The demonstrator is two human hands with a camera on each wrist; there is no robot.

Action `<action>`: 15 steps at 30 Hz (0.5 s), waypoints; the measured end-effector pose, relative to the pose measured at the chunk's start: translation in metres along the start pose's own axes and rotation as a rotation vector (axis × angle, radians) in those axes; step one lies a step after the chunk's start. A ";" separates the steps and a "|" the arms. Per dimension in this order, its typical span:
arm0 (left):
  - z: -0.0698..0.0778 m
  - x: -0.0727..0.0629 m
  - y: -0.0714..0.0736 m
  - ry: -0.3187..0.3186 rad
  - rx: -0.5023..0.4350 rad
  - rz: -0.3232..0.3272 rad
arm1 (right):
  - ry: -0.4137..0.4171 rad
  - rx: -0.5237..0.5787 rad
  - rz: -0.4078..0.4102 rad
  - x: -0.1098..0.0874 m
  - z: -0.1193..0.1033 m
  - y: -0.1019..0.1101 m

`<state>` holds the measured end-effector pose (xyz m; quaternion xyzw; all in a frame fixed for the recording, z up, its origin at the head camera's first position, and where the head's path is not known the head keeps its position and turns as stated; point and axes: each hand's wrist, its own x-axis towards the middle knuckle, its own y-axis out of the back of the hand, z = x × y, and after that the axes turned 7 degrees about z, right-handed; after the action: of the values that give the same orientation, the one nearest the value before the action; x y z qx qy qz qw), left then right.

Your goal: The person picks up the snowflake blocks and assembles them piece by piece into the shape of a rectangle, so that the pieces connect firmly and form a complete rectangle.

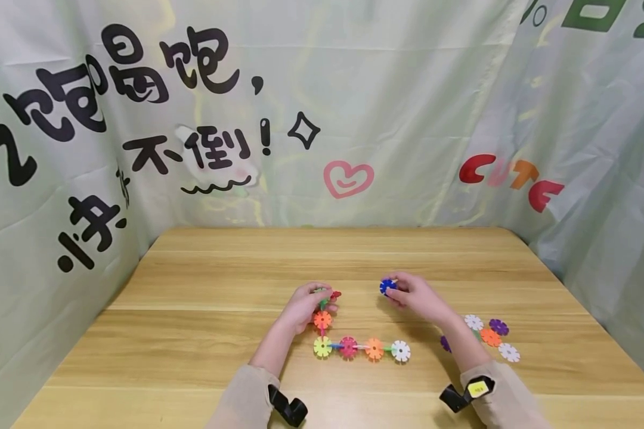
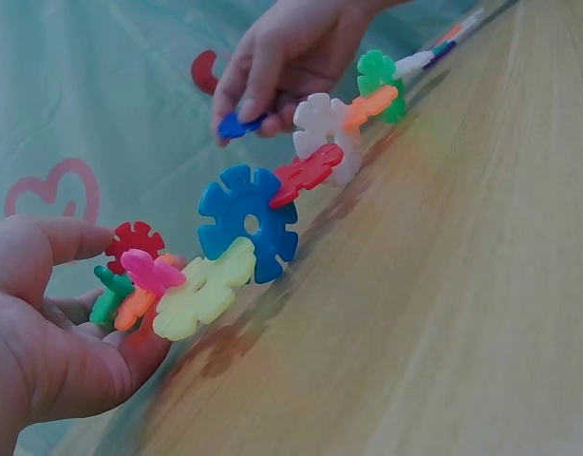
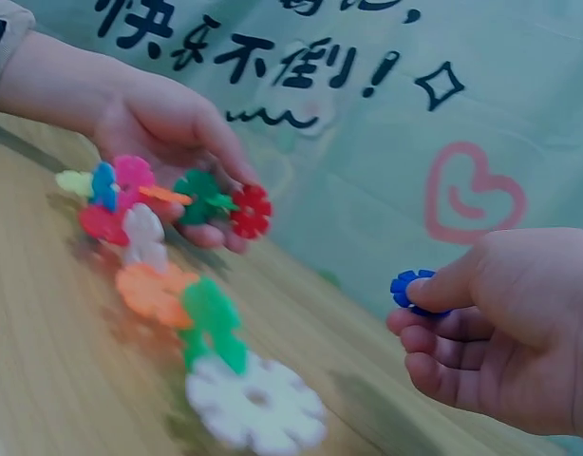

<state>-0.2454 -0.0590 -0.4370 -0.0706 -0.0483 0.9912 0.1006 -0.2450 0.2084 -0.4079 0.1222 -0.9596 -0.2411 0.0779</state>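
A chain of interlocking snowflake discs runs in an L on the table, from a white disc (image 1: 401, 351) to a yellow disc (image 1: 322, 347), then away past an orange disc (image 1: 322, 320). My left hand (image 1: 299, 307) grips the far end around a green disc (image 3: 198, 197). Beyond that, a red disc (image 3: 252, 211) sticks out at the tip, near the index finger. My right hand (image 1: 417, 296) pinches a dark blue disc (image 1: 387, 287) between thumb and fingers, above the table and apart from the chain.
Loose discs lie by the right forearm, among them an orange disc (image 1: 491, 337), a purple disc (image 1: 499, 326) and a white disc (image 1: 509, 352). A printed curtain (image 1: 408, 119) hangs behind and beside the wooden table (image 1: 193, 357).
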 end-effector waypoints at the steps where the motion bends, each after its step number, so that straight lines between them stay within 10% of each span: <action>1: 0.000 0.000 0.000 -0.001 0.001 0.001 | 0.001 0.015 0.001 0.002 -0.001 -0.003; 15: 0.000 0.001 -0.001 0.015 -0.006 0.022 | -0.040 0.113 0.031 0.022 -0.016 -0.048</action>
<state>-0.2462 -0.0577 -0.4372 -0.0787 -0.0500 0.9916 0.0897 -0.2533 0.1541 -0.4148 0.1068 -0.9748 -0.1878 0.0556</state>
